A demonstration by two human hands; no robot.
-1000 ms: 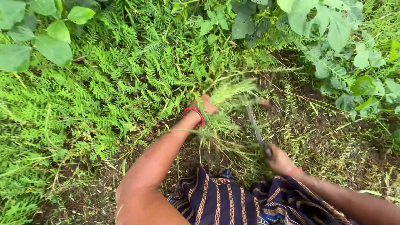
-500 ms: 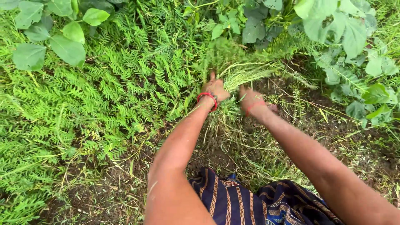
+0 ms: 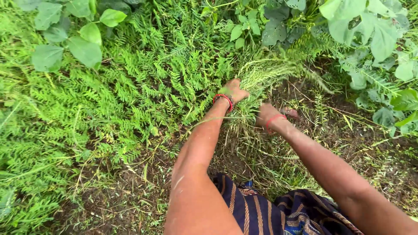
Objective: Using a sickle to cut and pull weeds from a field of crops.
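On weedy ground among ferny plants, the left hand (image 3: 234, 90) grips a grass bunch (image 3: 265, 74) closed-fisted, while the right hand's (image 3: 266, 115) fingers, hidden at its base, could slip and tear stems.

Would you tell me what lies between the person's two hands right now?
In the head view, a gathered bunch of thin green stalks fills the gap: the left hand grips it higher up, the right hand sits against its lower part.

Bare dark ground (image 3: 130, 200) carries scattered cut stalks (image 3: 348, 139) and dry grass, with feathery green weeds (image 3: 109, 100) and broad-leaved plants (image 3: 65, 48) growing from it.
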